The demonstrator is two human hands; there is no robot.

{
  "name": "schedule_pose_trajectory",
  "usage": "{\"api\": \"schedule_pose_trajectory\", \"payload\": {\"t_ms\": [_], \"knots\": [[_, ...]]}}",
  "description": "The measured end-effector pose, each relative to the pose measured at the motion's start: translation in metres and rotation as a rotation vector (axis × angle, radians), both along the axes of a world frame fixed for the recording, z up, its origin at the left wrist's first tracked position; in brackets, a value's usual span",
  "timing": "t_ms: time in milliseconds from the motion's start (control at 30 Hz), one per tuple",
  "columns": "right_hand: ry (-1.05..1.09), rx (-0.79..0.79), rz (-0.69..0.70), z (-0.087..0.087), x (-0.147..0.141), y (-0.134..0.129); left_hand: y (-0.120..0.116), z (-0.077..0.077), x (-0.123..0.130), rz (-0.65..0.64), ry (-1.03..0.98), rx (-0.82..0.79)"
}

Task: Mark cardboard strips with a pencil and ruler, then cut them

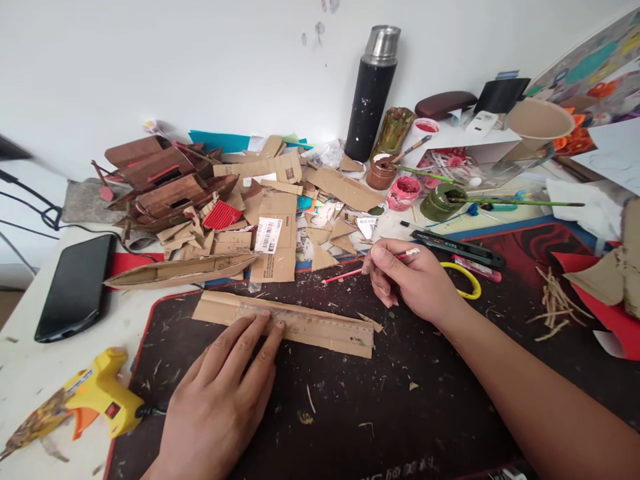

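My left hand (225, 387) lies with fingers outstretched, its fingertips pressing a clear ruler (325, 327) flat. Under the ruler is a long strip of brown cardboard (215, 307) on the dark mat. A red pencil (347, 273) is gripped by my right hand (410, 277), which hovers past the strip's far edge. The pencil's point faces left, apart from the cardboard. Just beyond the strip sits a boat-shaped cardboard hull (185, 271). Close to my right hand are yellow-handled scissors (473, 287), partly hidden, and a utility knife (455, 248).
A yellow glue gun (110, 393) and a black phone (75, 287) lie at left. Brown boat models (165, 173) and cardboard scraps (280, 233) pile up behind. Paint jars (440, 203) with brushes and a black thermos (370, 100) stand at back. Fibre strands (557, 303) lie right.
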State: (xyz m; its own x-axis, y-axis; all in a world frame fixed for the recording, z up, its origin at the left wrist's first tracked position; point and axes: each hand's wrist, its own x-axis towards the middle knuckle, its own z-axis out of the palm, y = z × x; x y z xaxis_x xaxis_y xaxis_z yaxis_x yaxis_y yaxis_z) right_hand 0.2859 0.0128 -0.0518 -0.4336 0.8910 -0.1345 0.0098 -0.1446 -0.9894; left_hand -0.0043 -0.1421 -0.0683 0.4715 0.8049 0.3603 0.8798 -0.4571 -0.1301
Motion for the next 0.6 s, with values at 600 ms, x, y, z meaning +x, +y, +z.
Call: {"api": "schedule_pose_trajectory", "payload": {"t_ms": [600], "knots": [[0.008,0.010,0.012,0.0017,-0.0008,-0.0003,0.0013,0.0013,-0.0004,-0.017,0.015,0.005]]}}
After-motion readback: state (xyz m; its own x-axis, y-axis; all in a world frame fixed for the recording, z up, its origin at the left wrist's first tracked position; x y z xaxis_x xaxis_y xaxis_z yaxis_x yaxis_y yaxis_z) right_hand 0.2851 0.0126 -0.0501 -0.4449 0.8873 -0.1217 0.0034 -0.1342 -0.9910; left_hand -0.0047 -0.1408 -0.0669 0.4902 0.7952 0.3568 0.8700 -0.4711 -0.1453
